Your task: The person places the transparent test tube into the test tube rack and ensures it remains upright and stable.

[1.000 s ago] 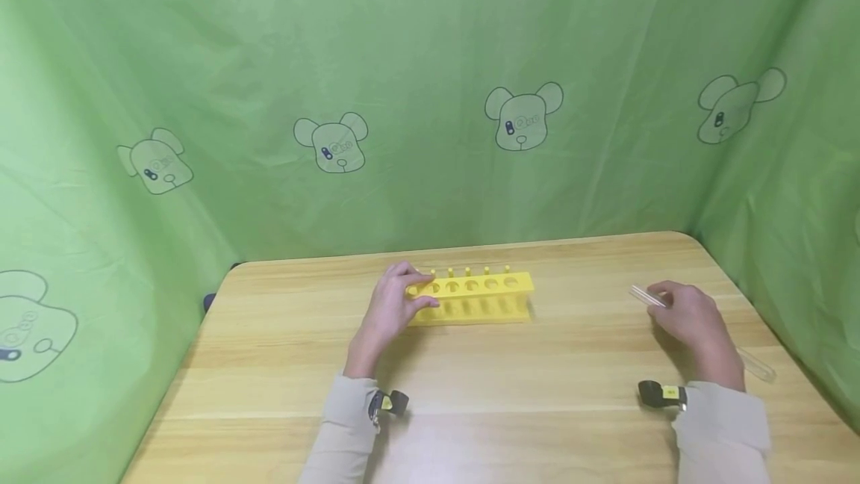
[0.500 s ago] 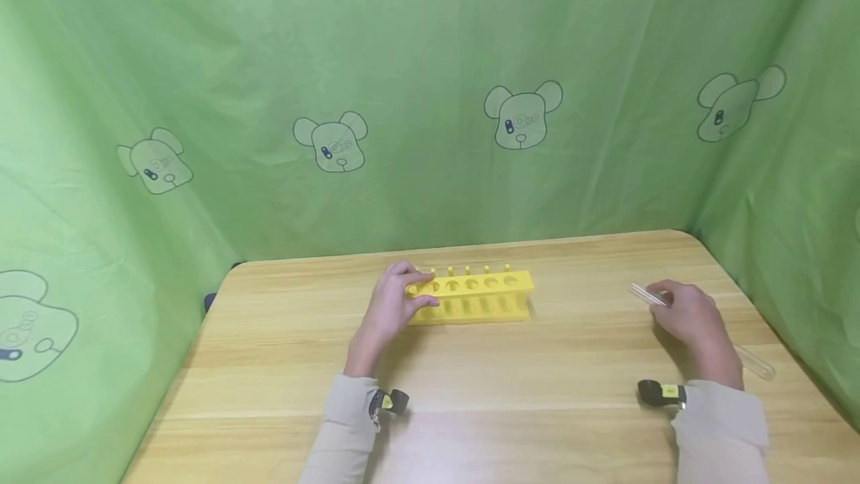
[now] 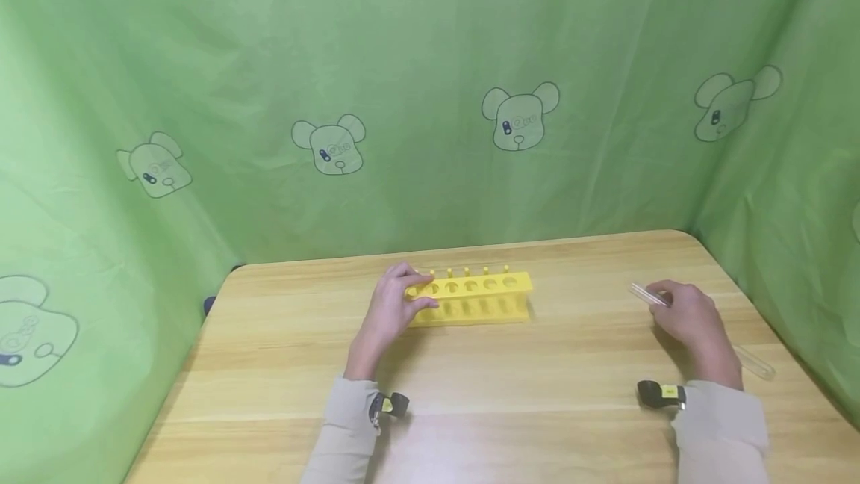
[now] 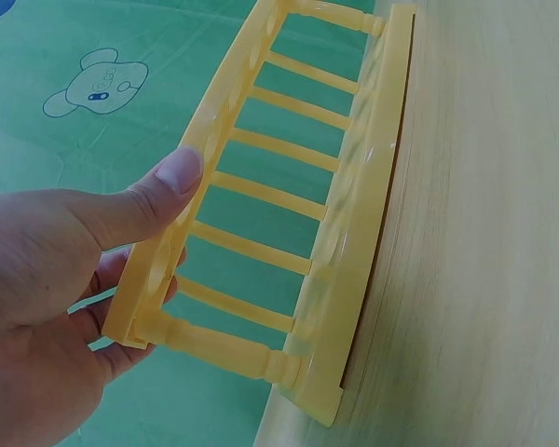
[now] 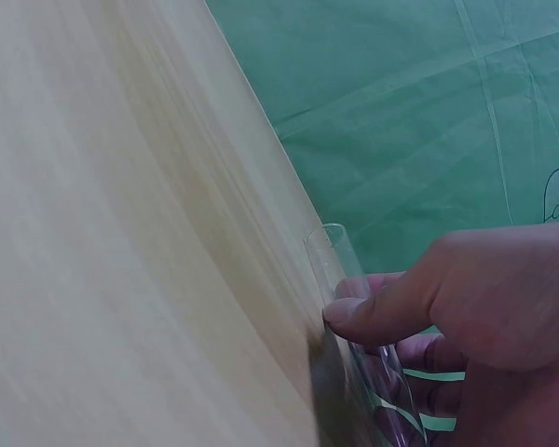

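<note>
A yellow plastic test tube rack [image 3: 470,287] stands upright near the middle of the table, with a row of holes along its top plate and pegs behind. My left hand [image 3: 390,301] grips the left end of that top plate, thumb on the near side and fingers round behind, as the left wrist view shows. Far to the right, my right hand [image 3: 692,316] pinches a clear glass test tube [image 5: 331,256] between thumb and fingers. The tube slants close to the tabletop, its open end pointing up and left; its rounded end shows past the wrist. The hand hides its middle.
The pale wooden table [image 3: 531,387] has rounded far corners. Green curtains [image 3: 416,208] printed with bear heads hang behind it and at both sides. A dark bracket [image 3: 210,305] juts out at the left edge.
</note>
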The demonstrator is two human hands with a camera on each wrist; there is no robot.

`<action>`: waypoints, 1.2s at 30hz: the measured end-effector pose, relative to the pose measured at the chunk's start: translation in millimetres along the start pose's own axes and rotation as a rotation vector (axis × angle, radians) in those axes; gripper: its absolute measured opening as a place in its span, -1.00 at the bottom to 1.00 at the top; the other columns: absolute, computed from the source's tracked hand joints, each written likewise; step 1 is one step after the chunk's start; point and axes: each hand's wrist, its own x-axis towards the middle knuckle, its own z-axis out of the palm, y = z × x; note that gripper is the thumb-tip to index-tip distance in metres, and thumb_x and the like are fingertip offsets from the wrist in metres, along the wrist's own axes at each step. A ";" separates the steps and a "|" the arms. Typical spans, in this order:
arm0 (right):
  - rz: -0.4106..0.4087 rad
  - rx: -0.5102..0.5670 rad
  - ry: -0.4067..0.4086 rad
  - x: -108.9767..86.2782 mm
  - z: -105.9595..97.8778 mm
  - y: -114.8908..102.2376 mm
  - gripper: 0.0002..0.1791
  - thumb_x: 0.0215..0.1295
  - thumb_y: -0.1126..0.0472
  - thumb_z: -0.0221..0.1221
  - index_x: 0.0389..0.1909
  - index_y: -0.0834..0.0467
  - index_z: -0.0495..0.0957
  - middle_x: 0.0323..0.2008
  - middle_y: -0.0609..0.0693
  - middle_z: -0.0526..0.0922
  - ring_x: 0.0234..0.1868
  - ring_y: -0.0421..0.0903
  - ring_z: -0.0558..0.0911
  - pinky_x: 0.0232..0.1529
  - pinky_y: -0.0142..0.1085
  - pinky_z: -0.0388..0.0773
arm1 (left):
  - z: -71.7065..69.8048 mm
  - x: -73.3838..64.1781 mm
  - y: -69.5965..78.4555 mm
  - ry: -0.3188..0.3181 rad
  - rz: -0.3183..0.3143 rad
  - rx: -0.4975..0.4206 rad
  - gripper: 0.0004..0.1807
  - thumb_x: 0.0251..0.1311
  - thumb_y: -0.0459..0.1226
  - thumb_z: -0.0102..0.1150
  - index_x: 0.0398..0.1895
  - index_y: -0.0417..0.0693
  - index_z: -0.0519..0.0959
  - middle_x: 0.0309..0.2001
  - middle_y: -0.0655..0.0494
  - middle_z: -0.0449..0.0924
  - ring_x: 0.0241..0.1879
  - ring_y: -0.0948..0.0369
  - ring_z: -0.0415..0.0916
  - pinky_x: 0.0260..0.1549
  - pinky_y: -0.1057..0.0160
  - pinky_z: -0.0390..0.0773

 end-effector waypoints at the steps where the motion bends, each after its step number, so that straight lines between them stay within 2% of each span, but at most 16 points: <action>1: -0.003 -0.001 0.003 0.3 0.0 -0.1 -0.54 0.32 0.33 0.14 0.22 0.43 0.45 -0.14 0.46 0.61 -0.22 0.30 0.58 -0.24 0.18 0.50 | -0.2 0.1 0.4 0.002 -0.002 -0.001 -0.50 -0.02 -0.25 0.60 0.03 -0.20 0.72 -0.18 -0.04 0.61 -0.12 -0.03 0.55 -0.10 0.16 0.59; 8: -0.023 -0.007 0.016 -0.9 -0.5 -2.6 -0.55 0.30 0.34 0.14 0.19 0.42 0.48 -0.18 0.43 0.62 -0.25 0.27 0.59 -0.28 0.13 0.51 | -0.5 0.2 1.6 0.000 -0.014 -0.001 -0.50 -0.03 -0.27 0.60 0.03 -0.21 0.72 -0.19 -0.03 0.61 -0.11 -0.03 0.54 -0.08 0.11 0.57; 19: -0.014 -0.010 0.008 -0.8 -1.6 -3.6 -0.54 0.33 0.32 0.14 0.21 0.42 0.45 -0.14 0.47 0.61 -0.17 0.39 0.59 -0.21 0.26 0.51 | 1.6 -0.8 -0.2 0.014 -0.008 -0.004 -0.50 -0.04 -0.26 0.61 0.03 -0.21 0.72 -0.19 0.00 0.60 -0.10 -0.04 0.54 -0.07 0.11 0.57; 27: -0.019 -0.012 0.017 -0.2 -3.5 -4.2 -0.54 0.34 0.32 0.12 0.22 0.42 0.44 -0.13 0.46 0.61 -0.20 0.35 0.59 -0.26 0.21 0.51 | 0.7 -0.8 1.0 0.011 -0.007 0.019 -0.49 -0.03 -0.22 0.60 0.04 -0.19 0.72 -0.17 0.00 0.60 -0.10 0.03 0.52 -0.05 0.13 0.57; 36: -0.031 -0.007 0.048 -0.5 -7.0 -8.2 -0.54 0.37 0.32 0.12 0.24 0.43 0.43 -0.10 0.46 0.59 -0.18 0.33 0.58 -0.26 0.18 0.51 | 1.7 -0.5 -0.6 0.024 0.006 0.022 -0.50 -0.05 -0.28 0.62 0.02 -0.19 0.73 -0.19 0.00 0.60 -0.13 0.07 0.51 -0.08 0.12 0.57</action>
